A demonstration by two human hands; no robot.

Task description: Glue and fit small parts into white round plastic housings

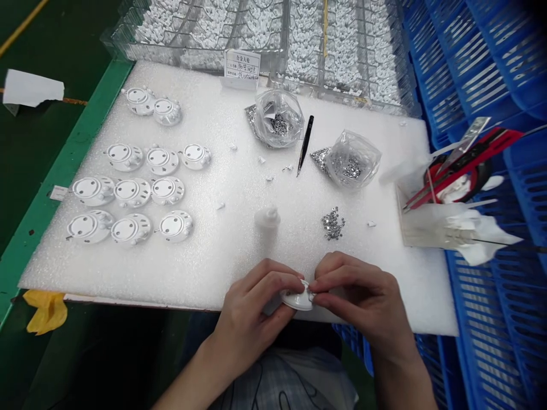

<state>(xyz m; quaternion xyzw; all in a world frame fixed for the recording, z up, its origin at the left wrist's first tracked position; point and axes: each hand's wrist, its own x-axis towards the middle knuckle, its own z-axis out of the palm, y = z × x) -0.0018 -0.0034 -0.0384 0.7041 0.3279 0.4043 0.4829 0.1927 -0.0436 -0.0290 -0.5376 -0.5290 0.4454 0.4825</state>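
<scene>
A glossy white disc [298,303], round-edged and partly covered by fingers, sits between both hands at the white foam mat's [205,267] near edge. The left hand [252,302] clamps its left side; the right hand's [370,296] fingertips meet its right edge (whether they grip anything, I cannot tell).

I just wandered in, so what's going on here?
A person is handling a small white part with bare hands at the near edge of a foam sheet. The left hand grips it, and the right hand pinches at its right side; whether something tiny is between those fingers isn't clear. Eleven similar parts sit at left. Black tweezers lie between two clear bags.
</scene>
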